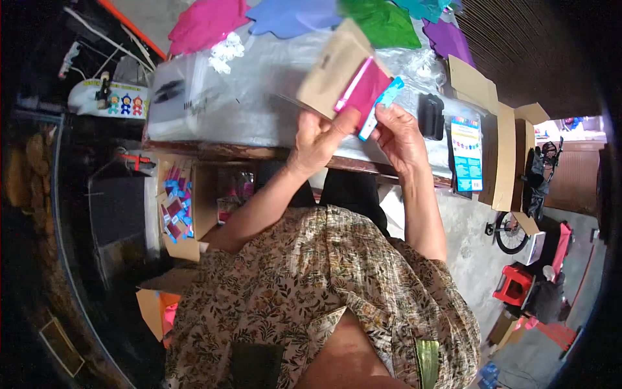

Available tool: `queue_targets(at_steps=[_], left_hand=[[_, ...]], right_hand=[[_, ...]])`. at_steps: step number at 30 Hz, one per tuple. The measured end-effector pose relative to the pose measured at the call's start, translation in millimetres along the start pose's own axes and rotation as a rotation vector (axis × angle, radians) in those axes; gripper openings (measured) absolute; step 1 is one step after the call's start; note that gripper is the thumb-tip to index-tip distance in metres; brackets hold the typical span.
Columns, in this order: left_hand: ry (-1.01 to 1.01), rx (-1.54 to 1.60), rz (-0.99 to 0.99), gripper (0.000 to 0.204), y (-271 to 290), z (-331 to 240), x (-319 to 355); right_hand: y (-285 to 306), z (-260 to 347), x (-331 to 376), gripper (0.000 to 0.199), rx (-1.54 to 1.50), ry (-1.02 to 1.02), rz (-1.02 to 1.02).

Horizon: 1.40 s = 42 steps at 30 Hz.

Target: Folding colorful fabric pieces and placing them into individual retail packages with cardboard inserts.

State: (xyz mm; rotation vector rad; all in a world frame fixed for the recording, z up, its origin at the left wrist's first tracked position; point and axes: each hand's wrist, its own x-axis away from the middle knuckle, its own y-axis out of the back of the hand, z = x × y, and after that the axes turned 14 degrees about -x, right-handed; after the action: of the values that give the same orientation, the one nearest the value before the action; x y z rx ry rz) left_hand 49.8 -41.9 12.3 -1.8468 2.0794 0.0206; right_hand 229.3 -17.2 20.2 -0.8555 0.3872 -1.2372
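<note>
My left hand [316, 141] is closed on a flat brown cardboard piece [327, 70] and a folded magenta packet [370, 83], its thumb pressing on the magenta. Along the packet's right edge runs a blue and white card strip [389, 96], pinched between the thumb and fingers of my right hand [403, 135]. Both hands are above the near edge of a table [259, 97] covered in clear plastic. Whether the strip is fixed to the packet, I cannot tell. The cardboard is tilted and slightly blurred.
Flat magenta [206, 24], blue [291, 18], green [382, 24] and purple [448, 42] pieces lie along the far side. To the right are a black object [430, 117], a blue printed card [467, 155] and an opened cardboard box [502, 149]. Lower left, a carton [206, 194] holds several similar packets.
</note>
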Motion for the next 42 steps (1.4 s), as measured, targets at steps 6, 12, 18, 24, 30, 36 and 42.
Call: queue_targets(at_steps=[6, 12, 18, 24, 30, 36, 42], left_hand=[[0.120, 0.455, -0.172, 0.039, -19.4, 2.3, -3.9], [0.147, 0.503, -0.078, 0.032, -17.8, 11.6, -7.2], [0.126, 0.328, -0.134, 0.029, -25.1, 8.6, -3.5], [0.188, 0.370, -0.111, 0.030, -17.4, 0.0, -1.3], [0.164, 0.279, -0.112, 0.030, -5.8, 16.0, 3.0], [0.204, 0.241, -0.195, 0.023, -9.0, 16.5, 5.8], [0.170, 0.271, -0.203, 0.014, -8.7, 12.5, 5.6]], right_hand=[[-25.8, -7.6, 5.1, 0.019, 0.159, 0.151, -0.126], [-29.6, -16.0, -7.7, 0.019, 0.310, 0.359, -0.139], [-39.9, -3.9, -3.6, 0.021, 0.484, 0.356, -0.159], [-40.8, 9.7, -6.0, 0.027, 0.272, 0.443, -0.069], [-23.7, 2.4, -7.4, 0.027, 0.006, 0.365, 0.003], [-14.3, -7.8, -6.2, 0.025, 0.123, 0.419, -0.077], [-25.3, -6.6, 0.2, 0.025, 0.358, 0.484, -0.112]])
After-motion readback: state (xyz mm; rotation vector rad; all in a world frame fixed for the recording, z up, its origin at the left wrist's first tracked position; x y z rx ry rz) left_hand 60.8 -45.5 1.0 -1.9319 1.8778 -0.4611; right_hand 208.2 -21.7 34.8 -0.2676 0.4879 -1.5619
